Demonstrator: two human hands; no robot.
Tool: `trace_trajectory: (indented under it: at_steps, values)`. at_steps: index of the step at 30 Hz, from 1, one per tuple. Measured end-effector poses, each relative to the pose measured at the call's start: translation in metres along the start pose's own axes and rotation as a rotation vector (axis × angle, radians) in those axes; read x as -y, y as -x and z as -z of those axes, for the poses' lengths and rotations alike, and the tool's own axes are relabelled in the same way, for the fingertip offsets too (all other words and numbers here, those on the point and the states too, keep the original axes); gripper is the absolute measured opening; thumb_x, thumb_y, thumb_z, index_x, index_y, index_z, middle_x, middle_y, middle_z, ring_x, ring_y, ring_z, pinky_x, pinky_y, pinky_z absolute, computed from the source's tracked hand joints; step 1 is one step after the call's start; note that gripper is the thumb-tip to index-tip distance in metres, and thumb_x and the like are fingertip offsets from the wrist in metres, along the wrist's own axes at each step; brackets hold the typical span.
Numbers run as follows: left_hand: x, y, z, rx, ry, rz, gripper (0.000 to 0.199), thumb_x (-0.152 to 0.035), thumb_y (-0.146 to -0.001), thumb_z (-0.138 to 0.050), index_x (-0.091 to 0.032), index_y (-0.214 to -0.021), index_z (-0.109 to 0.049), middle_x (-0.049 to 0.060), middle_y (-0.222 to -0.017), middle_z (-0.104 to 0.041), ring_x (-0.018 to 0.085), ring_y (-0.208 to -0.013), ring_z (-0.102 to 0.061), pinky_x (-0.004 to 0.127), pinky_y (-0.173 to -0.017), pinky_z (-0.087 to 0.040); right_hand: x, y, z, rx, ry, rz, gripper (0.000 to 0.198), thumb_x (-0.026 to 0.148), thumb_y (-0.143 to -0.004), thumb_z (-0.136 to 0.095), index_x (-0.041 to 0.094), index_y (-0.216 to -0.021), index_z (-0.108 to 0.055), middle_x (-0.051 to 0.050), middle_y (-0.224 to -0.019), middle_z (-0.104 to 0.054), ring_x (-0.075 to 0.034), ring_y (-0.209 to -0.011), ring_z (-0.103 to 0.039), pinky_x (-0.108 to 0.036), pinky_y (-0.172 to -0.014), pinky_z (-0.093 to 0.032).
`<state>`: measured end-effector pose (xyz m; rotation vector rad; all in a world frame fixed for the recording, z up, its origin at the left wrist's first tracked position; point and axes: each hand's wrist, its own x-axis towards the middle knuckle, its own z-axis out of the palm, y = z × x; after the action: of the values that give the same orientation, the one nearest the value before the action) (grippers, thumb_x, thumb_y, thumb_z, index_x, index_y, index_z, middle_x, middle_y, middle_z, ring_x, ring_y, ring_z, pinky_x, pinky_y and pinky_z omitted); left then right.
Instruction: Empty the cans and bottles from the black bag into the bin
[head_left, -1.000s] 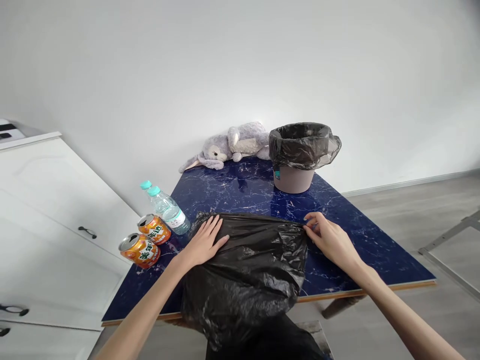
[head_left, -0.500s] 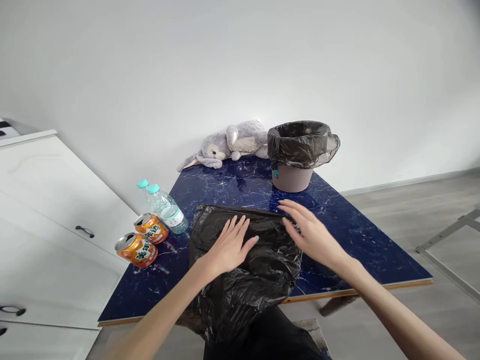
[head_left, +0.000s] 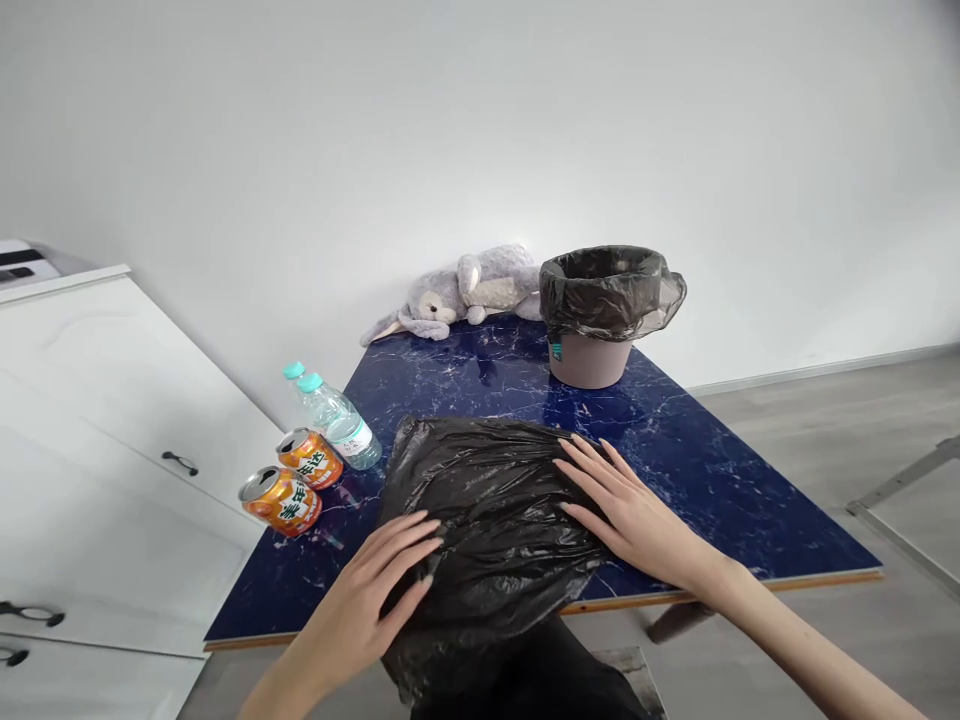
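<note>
A black plastic garbage bag lies spread and wrinkled on the blue marbled table, its near end hanging over the front edge. My left hand rests at the bag's lower left side, fingers stretched out over the plastic. On the bag's right side lies my right hand, palm down with fingers spread. Neither hand is gripping anything.
Two orange soda cans and two clear bottles with turquoise caps stand at the left edge. A plush rabbit lies at the back, beside a bin lined with a black bag. White cabinets stand left.
My left hand has moved left and toward me across the bag. My right hand has come down onto the bag's right side. The bag's surface shows longer sideways creases.
</note>
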<state>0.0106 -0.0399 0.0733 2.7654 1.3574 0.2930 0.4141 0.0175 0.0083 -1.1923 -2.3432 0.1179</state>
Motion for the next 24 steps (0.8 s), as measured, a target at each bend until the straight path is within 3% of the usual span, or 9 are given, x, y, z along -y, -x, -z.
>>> trace_trajectory:
  at_steps: [3,5,8,10,12,14,18,20,24]
  values:
    - [-0.008,0.032,-0.002,0.044,-0.038,-0.039,0.093,-0.061,-0.09,-0.078,-0.037,-0.169,-0.034,0.007,-0.171,-0.045,0.037,-0.155,-0.047,0.055,-0.12,-0.052,0.008,0.013,0.016,0.047,-0.06,0.054,0.067,0.045,-0.113,-0.05,0.033,-0.173,-0.023,-0.003,-0.179,-0.023,-0.031,-0.165,-0.02,-0.059,-0.134,-0.03]
    - [-0.01,0.046,-0.015,0.051,-0.109,-0.058,0.105,-0.056,-0.084,-0.085,-0.034,-0.171,-0.03,0.008,-0.174,-0.039,0.04,-0.157,-0.042,0.058,-0.12,-0.05,0.009,0.023,0.022,0.101,-0.084,0.07,0.069,0.047,-0.111,-0.055,0.036,-0.172,-0.025,-0.002,-0.178,-0.025,-0.032,-0.164,-0.023,-0.058,-0.132,-0.034]
    - [-0.01,0.052,-0.032,-0.01,-0.177,-0.064,0.085,-0.012,-0.095,-0.063,-0.037,-0.17,-0.032,0.001,-0.171,-0.044,0.031,-0.158,-0.042,0.052,-0.125,-0.045,0.007,0.034,0.023,0.157,-0.09,0.068,0.074,0.051,-0.108,-0.06,0.039,-0.172,-0.025,-0.002,-0.176,-0.029,-0.034,-0.162,-0.028,-0.057,-0.13,-0.038]
    - [-0.008,0.05,-0.035,-0.079,-0.109,-0.064,0.083,0.001,-0.091,-0.047,-0.038,-0.165,-0.043,-0.002,-0.162,-0.057,0.026,-0.153,-0.05,0.046,-0.124,-0.046,0.005,0.04,0.022,0.177,-0.075,0.065,0.077,0.053,-0.107,-0.06,0.04,-0.172,-0.023,-0.002,-0.175,-0.032,-0.035,-0.161,-0.032,-0.058,-0.128,-0.041]
    - [-0.008,0.045,-0.03,-0.168,0.047,-0.007,0.069,-0.003,-0.091,-0.047,-0.035,-0.149,-0.062,0.001,-0.146,-0.072,0.026,-0.138,-0.065,0.042,-0.115,-0.053,0.004,0.045,0.023,0.177,-0.059,0.069,0.079,0.056,-0.105,-0.062,0.04,-0.172,-0.022,-0.003,-0.174,-0.035,-0.036,-0.159,-0.036,-0.06,-0.128,-0.04]
    - [-0.011,0.038,-0.022,-0.256,0.231,0.11,0.044,-0.012,-0.091,-0.053,-0.029,-0.125,-0.075,0.004,-0.118,-0.082,0.026,-0.109,-0.078,0.035,-0.093,-0.062,0.003,0.048,0.025,0.162,-0.051,0.074,0.082,0.059,-0.102,-0.065,0.039,-0.172,-0.026,-0.005,-0.171,-0.042,-0.037,-0.156,-0.043,-0.064,-0.128,-0.038]
    - [-0.015,0.017,-0.006,-0.327,0.46,0.35,0.028,-0.021,-0.09,-0.049,-0.022,-0.097,-0.076,-0.001,-0.07,-0.072,0.019,-0.061,-0.068,0.025,-0.057,-0.053,0.001,0.047,0.03,0.116,-0.046,0.045,0.057,0.057,-0.105,-0.062,0.035,-0.156,-0.056,-0.008,-0.153,-0.064,-0.034,-0.139,-0.063,-0.066,-0.125,-0.038]
    - [-0.013,0.001,0.002,-0.335,0.476,0.451,0.027,-0.029,-0.095,-0.049,-0.021,-0.092,-0.074,-0.002,-0.059,-0.064,0.018,-0.054,-0.062,0.025,-0.053,-0.049,0.0,0.042,0.031,0.091,-0.057,0.008,0.036,0.051,-0.11,-0.053,0.031,-0.134,-0.072,-0.007,-0.135,-0.075,-0.031,-0.123,-0.072,-0.063,-0.119,-0.043]
    - [0.002,-0.038,0.015,-0.437,0.394,0.563,0.037,-0.053,-0.101,-0.054,-0.02,-0.091,-0.069,0.002,-0.065,-0.067,0.024,-0.065,-0.07,0.029,-0.06,-0.053,-0.006,0.025,0.029,0.026,-0.097,-0.134,0.047,0.053,-0.114,-0.039,0.026,-0.101,-0.075,-0.008,-0.107,-0.081,-0.027,-0.093,-0.075,-0.055,-0.104,-0.05]
